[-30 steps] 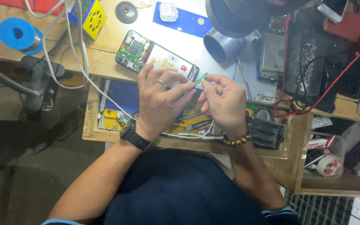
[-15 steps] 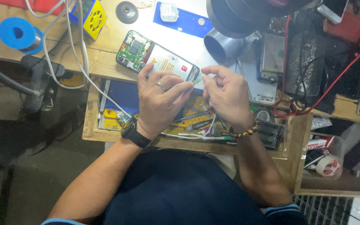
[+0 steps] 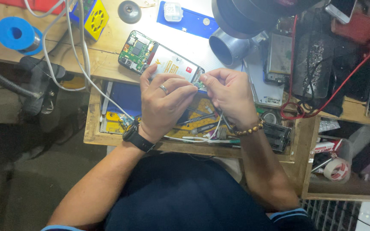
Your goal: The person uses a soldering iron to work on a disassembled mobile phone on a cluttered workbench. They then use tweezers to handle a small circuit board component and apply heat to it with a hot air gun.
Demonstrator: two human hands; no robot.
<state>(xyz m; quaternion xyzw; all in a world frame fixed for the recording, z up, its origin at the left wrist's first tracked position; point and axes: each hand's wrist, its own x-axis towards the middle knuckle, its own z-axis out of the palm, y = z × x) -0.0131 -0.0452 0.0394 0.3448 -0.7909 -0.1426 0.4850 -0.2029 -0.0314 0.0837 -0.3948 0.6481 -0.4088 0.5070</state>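
Head view, the only one: my left hand [image 3: 163, 102] and right hand [image 3: 230, 96] meet over the lower end of the opened phone [image 3: 161, 60], which lies flat on the wooden bench [image 3: 103, 55], circuit board up, right at the bench edge above the open drawer [image 3: 108, 124]. Left fingers are curled, thumb & forefinger pressed tog. by the phone's bottom corner; can't tell if there's anything betw. them. Right fingertips are pinched shut too, on something small & thin at that same corner, prob. a tiny part or tool tip, too small to make out. Both hands touch or nearly touch at the fingertips.

To do this bit well, I'd judge: keep wrists braced on the drawer front, move only fingertips, light pressure so the board doesn't flex, and keep the phone from sliding toward the edge. White cables [image 3: 82, 60] run close on the left, so elbows in. The blue spool [image 3: 16, 34] and the grey lamp cone [image 3: 228, 47] sit well clear of the work.
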